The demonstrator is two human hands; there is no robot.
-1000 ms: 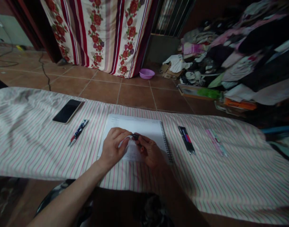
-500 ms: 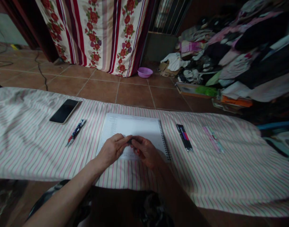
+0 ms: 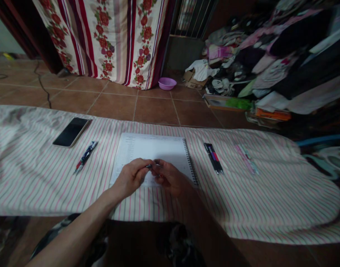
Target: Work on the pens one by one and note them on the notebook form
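Observation:
Over the spiral notebook [image 3: 156, 144], my left hand [image 3: 131, 176] pinches a small, dark, slender piece [image 3: 149, 166] between thumb and fingertips. Its kind is too small to make out. My right hand [image 3: 171, 177] meets it from the other side, with curled fingers that touch or nearly touch the same piece. Whether the right fingers hold a separate part is hidden. The notebook lies open on a striped cloth [image 3: 103, 200], its wire binding on the right and writing down the left of the page.
Left of the notebook lie patterned pens [image 3: 85, 156] and a phone [image 3: 72, 132]. To the right are dark pens [image 3: 213, 158] and pastel pens [image 3: 247, 159]. Beyond, a purple basin [image 3: 167, 83] stands on the tiled floor by a floral curtain [image 3: 120, 40], near heaped clothes [image 3: 259, 59].
The two hands' fingertips have shifted slightly, and more of the dark piece shows at the left fingertips. The whole view has moved a little, and the pens and phone lie as before.

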